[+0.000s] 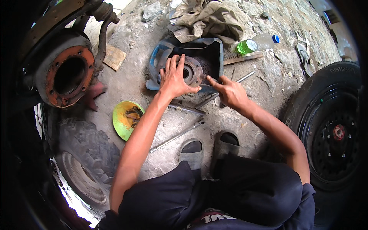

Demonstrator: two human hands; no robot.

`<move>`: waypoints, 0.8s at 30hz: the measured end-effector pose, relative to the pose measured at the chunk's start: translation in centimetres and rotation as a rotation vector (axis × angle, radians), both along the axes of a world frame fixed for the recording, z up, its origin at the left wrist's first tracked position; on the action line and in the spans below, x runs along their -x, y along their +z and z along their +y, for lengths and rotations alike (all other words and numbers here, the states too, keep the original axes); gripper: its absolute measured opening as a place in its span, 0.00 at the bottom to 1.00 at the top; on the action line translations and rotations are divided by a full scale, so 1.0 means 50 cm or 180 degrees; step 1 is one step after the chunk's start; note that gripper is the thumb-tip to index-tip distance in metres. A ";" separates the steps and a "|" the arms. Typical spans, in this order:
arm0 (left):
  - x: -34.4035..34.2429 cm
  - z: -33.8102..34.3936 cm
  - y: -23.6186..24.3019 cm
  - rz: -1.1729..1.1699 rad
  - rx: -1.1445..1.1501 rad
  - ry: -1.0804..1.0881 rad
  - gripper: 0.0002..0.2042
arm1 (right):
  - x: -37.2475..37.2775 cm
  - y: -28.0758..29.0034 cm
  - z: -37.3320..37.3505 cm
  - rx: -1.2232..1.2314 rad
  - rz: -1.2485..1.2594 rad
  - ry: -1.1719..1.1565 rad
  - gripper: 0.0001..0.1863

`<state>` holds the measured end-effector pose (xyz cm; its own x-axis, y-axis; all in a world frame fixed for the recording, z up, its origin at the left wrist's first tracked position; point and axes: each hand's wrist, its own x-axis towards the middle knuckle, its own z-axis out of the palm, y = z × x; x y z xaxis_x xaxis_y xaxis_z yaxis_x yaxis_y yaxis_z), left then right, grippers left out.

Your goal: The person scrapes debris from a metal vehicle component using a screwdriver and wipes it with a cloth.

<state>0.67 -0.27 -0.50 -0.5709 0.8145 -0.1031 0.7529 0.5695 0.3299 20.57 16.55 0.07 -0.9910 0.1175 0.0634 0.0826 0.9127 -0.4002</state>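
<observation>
A grimy round flange (pixel 196 69) is held over a blue container (pixel 221 57).

The ground (pixel 268 119) before me was rough, grey and dusty. Toward the far side lay a crumpled tan cloth (pixel 214 21), with a cut-open blue container (pixel 221 57) just nearer; off to the right, a blue-capped bottle (pixel 263 41) and a wooden-handled brush (pixel 247 58). Nearer, to the left, sat a green bowl (pixel 119 123), a slim metal bar (pixel 176 135) and a knobbly tyre (pixel 82 142)
</observation>
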 end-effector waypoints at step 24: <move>-0.004 -0.001 -0.001 0.0078 0.0051 -0.0013 0.69 | -0.010 0.021 -0.017 -0.0153 -0.0261 0.0066 0.34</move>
